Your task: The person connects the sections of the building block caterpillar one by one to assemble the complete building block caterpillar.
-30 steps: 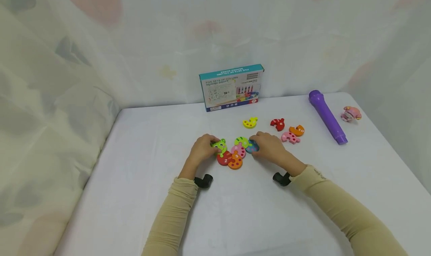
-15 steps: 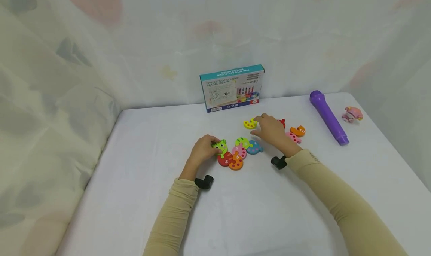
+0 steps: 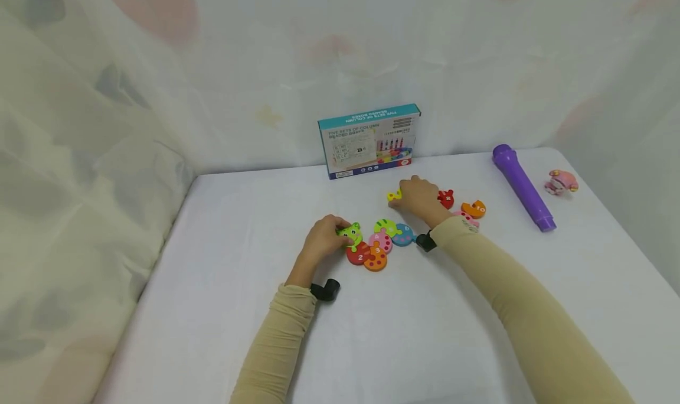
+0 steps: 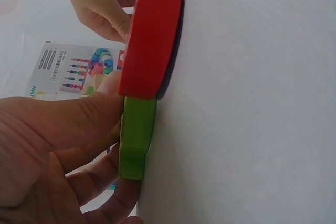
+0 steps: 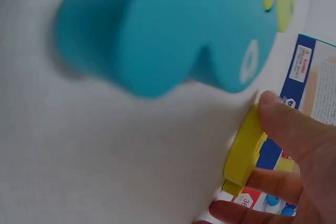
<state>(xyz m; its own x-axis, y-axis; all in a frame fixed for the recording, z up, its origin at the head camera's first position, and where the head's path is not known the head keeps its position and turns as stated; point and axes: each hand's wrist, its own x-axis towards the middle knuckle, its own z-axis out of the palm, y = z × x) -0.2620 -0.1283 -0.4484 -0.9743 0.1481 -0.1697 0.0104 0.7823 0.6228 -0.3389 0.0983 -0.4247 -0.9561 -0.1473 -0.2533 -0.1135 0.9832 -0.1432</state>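
Note:
My left hand pinches a green puzzle piece with a smiling face, the head of a caterpillar puzzle; in the left wrist view, the thumb and fingers lie about the green piece. Joined to it in a curving row are a red piece numbered 2, an orange piece numbered 3, a pink piece, a green striped piece and a blue piece. Behind the row, my right hand pinches a yellow puzzle piece between thumb and fingers, hiding part of it from the head camera.
Right of my right hand lie a red piece numbered 8, a partly covered pink piece and an orange piece numbered 10. A bead-set box stands behind. Farther right are a purple toy microphone and a pink figurine.
My right hand has left the blue piece, moved back over the table and taken hold of the yellow piece. My left hand keeps its grip on the green head piece.

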